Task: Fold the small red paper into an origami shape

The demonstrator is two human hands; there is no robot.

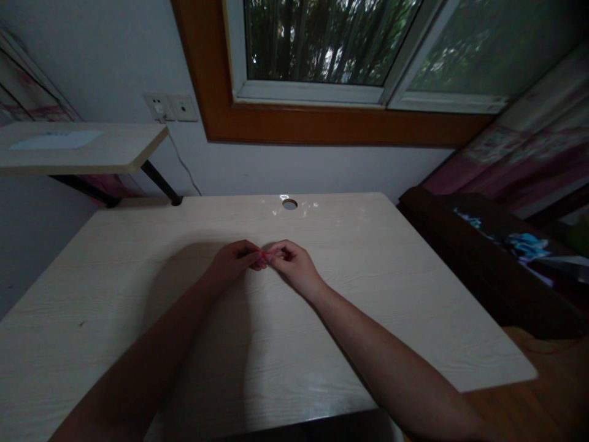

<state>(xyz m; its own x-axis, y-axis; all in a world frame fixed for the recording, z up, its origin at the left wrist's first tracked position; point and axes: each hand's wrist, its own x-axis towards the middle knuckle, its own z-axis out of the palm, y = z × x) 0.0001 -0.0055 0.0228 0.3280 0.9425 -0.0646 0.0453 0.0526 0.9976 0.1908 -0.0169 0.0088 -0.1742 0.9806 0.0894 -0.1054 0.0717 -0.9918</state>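
Observation:
Over the middle of the pale wood-grain desk (350,344), my two hands meet fingertip to fingertip. A small, thin red piece (264,254) shows between them; it looks like string or cord, but is too small to name surely. My left hand (235,259) pinches it from the left, thumb against forefinger. From the right, my right hand (293,260) pinches it in the same way. Most of the red piece is hidden by the fingers.
A round cable hole (289,204) lies near the desk's back edge. At the left, a raised shelf (138,153) on black legs bears a white sheet (57,140). A dark object (304,428) sits at the front edge. Behind are a wall socket (159,107) and a window.

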